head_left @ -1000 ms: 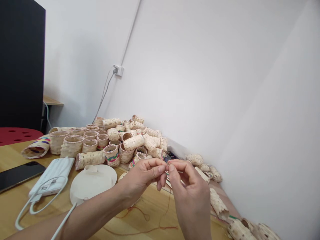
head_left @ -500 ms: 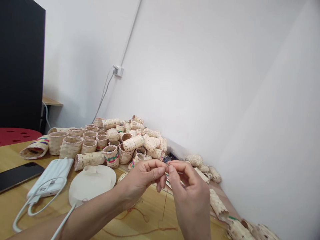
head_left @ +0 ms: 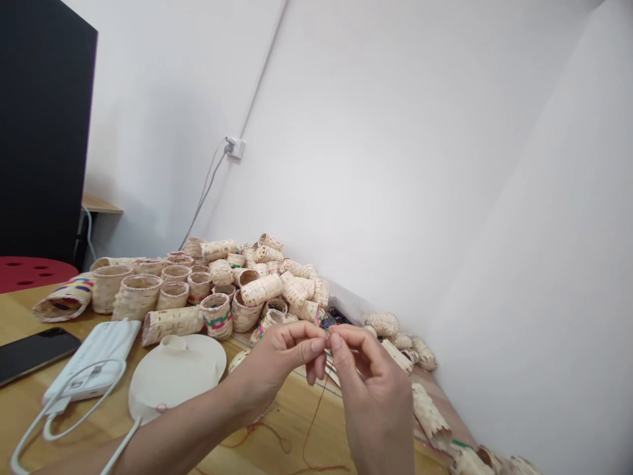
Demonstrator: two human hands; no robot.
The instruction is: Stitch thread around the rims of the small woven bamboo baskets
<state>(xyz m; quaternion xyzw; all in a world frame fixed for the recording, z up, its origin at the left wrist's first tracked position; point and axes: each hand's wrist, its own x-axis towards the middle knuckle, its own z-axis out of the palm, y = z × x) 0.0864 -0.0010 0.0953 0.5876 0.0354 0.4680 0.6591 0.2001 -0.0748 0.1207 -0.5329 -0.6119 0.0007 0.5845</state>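
Evidently the work here is small: the left hand and the right hand meet low and just right of the frame's centre, each with thumb and forefinger pressed together, both seemingly clamped on a fine orange thread. Exactly what sits between the tips is too small to make out. The thread hangs from the pinch and trails over the tabletop at the bottom centre, near a loose orange tangle. Both hands are raised and nearly touching, probably because something so thin needs one pinch to steady it and the other to work it.

Behind them, woven baskets are heaped from the left to the centre, some upright, others on their sides, perhaps pushed back to leave working room. More lie along the lower right, beyond the right hand. A round white piece lies beside the left forearm, which hides its near edge. At lower left are a white power bank and a black phone; a white cable crosses the forearm in view and could snag it.
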